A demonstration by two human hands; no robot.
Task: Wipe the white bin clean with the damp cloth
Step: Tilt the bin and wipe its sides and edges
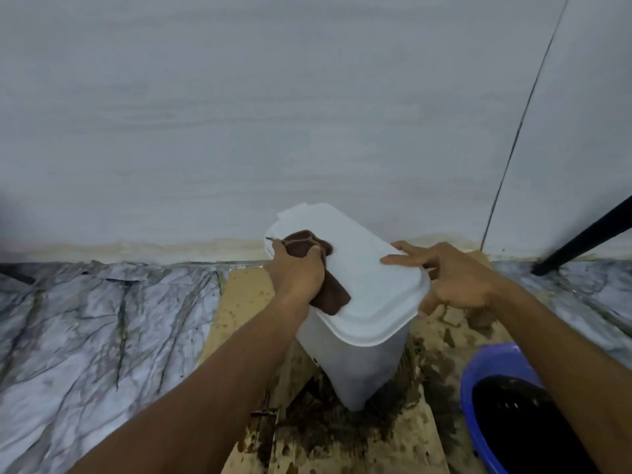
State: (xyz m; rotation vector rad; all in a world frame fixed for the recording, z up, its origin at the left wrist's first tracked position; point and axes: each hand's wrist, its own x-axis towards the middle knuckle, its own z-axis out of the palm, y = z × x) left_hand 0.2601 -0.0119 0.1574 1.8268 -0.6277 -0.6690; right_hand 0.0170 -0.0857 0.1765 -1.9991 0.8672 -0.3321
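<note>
The white bin (362, 357) stands on stained cardboard against the wall, its white lid (362, 268) closed. A brown damp cloth (330, 294) lies on the left part of the lid. My left hand (297, 273) grips the cloth and presses it onto the lid near its left edge. My right hand (451, 278) holds the lid's right edge, with the forefinger stretched flat on top and the other fingers curled round the rim.
A blue bucket (478, 405) with dark water stands at the lower right. Wet, dirty cardboard (246, 302) covers the floor under the bin. Marble-patterned floor (85, 336) spreads to the left. A black leg (581, 241) slants down at the right, by the wall.
</note>
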